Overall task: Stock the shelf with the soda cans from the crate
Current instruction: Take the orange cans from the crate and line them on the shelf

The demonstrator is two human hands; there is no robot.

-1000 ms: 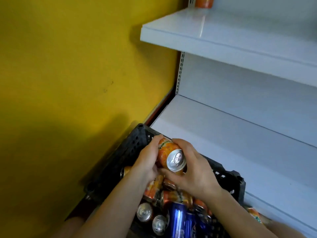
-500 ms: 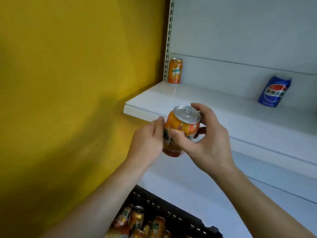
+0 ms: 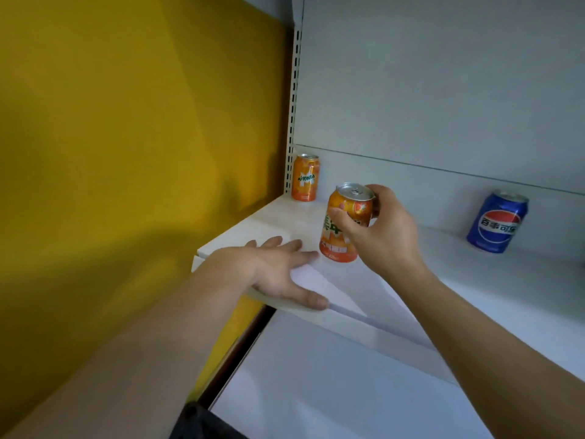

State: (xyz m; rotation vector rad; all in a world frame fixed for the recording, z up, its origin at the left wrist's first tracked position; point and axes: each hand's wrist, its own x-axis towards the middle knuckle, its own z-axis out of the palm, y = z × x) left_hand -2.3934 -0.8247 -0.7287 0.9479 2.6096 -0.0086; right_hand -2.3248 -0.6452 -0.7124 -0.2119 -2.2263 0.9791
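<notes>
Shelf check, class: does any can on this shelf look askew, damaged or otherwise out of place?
Nothing looks damaged or spilled. The blue can appears to lean left, though wide-angle distortion may cause that. The orange can at the back stands upright, and the right hand holds another orange can near the shelf.

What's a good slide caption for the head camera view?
Right hand sets an orange can on the white shelf; left hand rests flat at its edge.

White shelf [image 3: 474,280] carries an orange can [image 3: 305,178] (back corner) and a blue can [image 3: 497,222].
</notes>
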